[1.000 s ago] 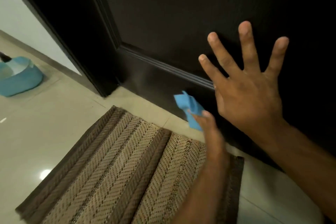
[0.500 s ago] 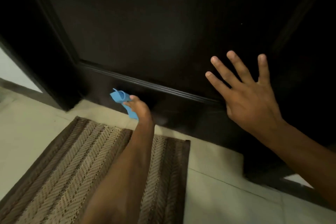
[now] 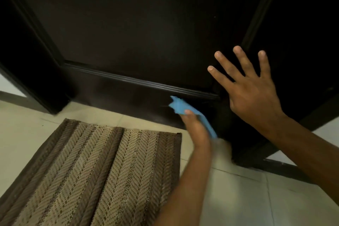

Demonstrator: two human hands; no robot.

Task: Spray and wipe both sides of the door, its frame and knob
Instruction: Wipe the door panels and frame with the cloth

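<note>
A dark brown door [image 3: 146,24] fills the upper view, with a raised moulding strip [image 3: 139,81] across its lower part. My left hand [image 3: 196,130] holds a blue cloth [image 3: 180,106] against the door's bottom rail, just under the moulding; the hand is blurred. My right hand [image 3: 251,88] lies flat on the door with its fingers spread, to the right of the cloth. The dark door frame [image 3: 27,57] runs down the left side. The knob is out of view.
A brown and beige woven mat [image 3: 95,170] lies on the pale tiled floor [image 3: 256,198] in front of the door. A dark skirting strip [image 3: 286,169] runs along the floor at the right.
My left hand has swept the blue cloth to the right along the door's bottom rail, toward my right hand. The right hand has stayed spread on the door.
</note>
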